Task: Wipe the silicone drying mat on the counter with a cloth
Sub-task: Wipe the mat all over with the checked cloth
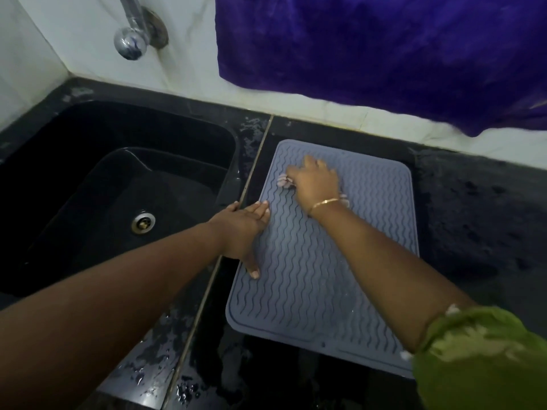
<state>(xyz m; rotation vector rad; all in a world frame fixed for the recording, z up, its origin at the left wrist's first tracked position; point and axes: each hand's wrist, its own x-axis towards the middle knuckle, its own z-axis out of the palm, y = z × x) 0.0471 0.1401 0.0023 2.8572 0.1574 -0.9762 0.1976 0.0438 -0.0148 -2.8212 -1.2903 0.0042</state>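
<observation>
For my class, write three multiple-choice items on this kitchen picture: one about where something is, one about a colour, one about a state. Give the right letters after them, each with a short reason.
1. Where does the drying mat lie?
A. In the sink
B. On the counter, right of the sink
C. Hanging on the wall

2. What colour is the towel hanging over the counter?
A. Purple
B. Yellow
C. White

3. What is the left hand doing?
A. Turning the tap
B. Holding a cup
C. Lying flat on the mat's left edge

Key:
1 B: the mat rests on the dark counter beside the sink.
2 A: the fabric is deep purple.
3 C: its fingers are spread open on the mat, while the right hand presses a pale cloth further back.
</observation>
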